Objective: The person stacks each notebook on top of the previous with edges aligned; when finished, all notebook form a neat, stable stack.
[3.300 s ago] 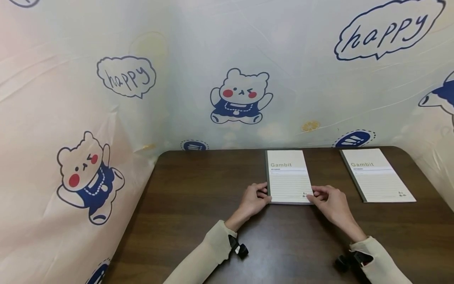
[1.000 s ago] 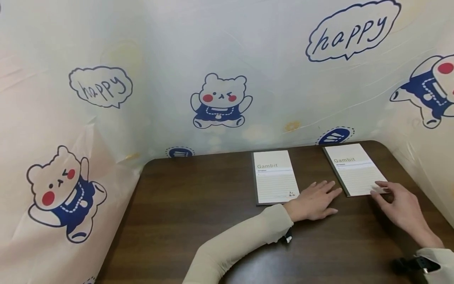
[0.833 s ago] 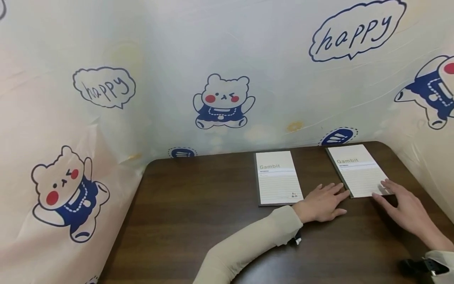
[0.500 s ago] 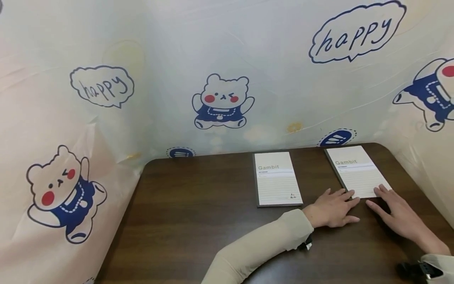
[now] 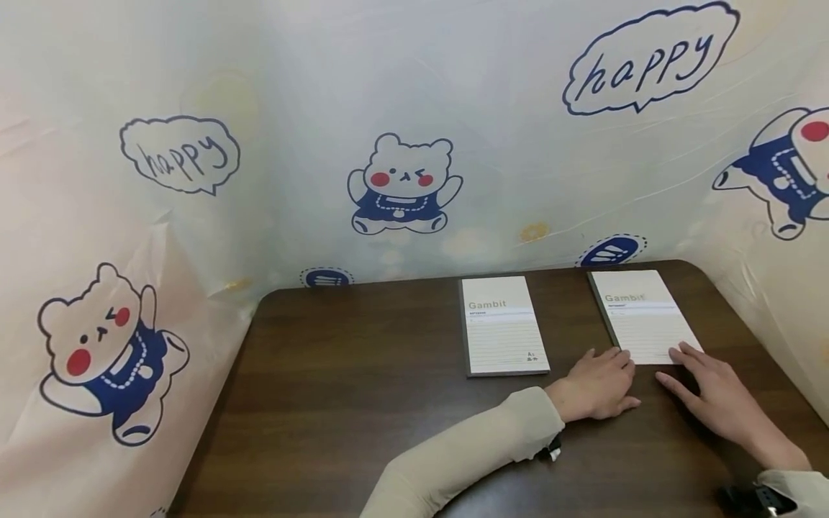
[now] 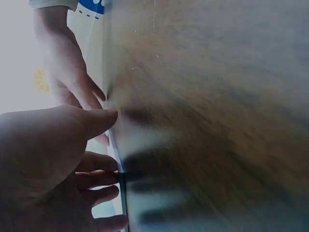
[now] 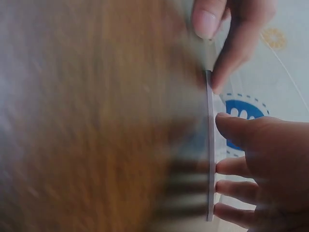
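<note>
Two white notebooks with dark spines and "Gambit" printed on the cover lie flat on the table in the head view. By the near left corner of the right-hand notebook (image 5: 648, 324) is my left hand (image 5: 599, 386), its fingertips at the spine edge. My right hand (image 5: 717, 397) has its fingertips on the same notebook's near right corner, partly covering it, with the thumb spread apart on the near side. Neither hand wraps around the notebook. In the right wrist view, several fingertips touch the notebook's thin edge (image 7: 210, 150). The left-hand notebook (image 5: 505, 334) lies untouched, left of my left hand.
The dark brown wooden table (image 5: 350, 374) has rounded far corners. A pale curtain (image 5: 311, 93) printed with bears and "happy" bubbles hangs behind it and along both sides. My left forearm (image 5: 466, 450) crosses the table's near part.
Both hands have gone from the left-hand notebook to the right-hand one. In the last second, my left hand reached its corner, and that notebook shifted slightly nearer and straightened a little.
</note>
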{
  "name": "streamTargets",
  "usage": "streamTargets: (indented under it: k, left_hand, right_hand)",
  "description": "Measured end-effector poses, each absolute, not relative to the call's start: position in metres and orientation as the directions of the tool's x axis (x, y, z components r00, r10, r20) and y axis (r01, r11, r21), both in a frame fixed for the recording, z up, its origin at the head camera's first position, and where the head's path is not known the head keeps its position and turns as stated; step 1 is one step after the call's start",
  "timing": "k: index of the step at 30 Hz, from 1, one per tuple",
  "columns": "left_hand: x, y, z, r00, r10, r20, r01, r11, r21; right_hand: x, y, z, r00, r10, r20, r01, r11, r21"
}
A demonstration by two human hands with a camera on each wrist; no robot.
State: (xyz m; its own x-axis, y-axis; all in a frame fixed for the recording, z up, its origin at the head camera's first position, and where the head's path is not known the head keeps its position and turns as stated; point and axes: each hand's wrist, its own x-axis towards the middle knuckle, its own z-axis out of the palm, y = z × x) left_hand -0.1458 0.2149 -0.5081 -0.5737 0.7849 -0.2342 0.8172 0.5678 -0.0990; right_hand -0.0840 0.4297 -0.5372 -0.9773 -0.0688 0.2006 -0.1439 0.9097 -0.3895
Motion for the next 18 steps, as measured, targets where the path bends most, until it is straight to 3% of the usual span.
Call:
streamTargets:
  k: [18]
  left_hand:
    - [-0.132, 0.160, -0.504, -0.495, 0.863, -0.104, 0.868, 0.488, -0.089]
  right_hand:
    - [-0.055, 0.373, -0.535, -0.982, -0.078, 0.174, -0.137, 0.922, -0.361]
